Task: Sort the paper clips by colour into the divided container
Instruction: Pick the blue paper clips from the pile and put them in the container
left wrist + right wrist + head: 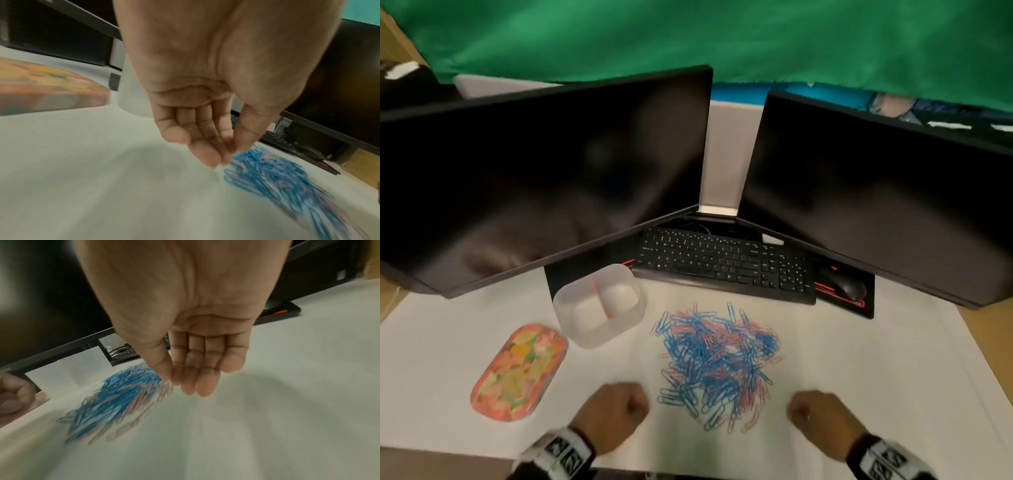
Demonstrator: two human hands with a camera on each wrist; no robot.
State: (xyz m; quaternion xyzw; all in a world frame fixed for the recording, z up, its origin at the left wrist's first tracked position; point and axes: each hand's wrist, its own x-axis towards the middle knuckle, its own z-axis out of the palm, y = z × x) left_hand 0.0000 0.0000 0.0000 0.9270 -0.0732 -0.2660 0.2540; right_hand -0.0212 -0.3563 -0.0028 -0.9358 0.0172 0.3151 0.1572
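Light, slippery clips (717,363) lie tangled, best pinched singly at pile's edge; left hand (613,409) and right hand (820,416) loosely curled, empty.

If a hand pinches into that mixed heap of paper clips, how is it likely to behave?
The paper clips lie crossed and overlapping, so a pinch will probably lift several tangled together, blue and pink alike. Each looks thin and light; strays at the heap's edge would likely slide on the smooth white surface when nudged. They lie flat, so rolling seems unlikely.

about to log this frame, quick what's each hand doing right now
left hand: open, fingers loosely curled, holding nothing
right hand: open, fingers loosely curled, holding nothing
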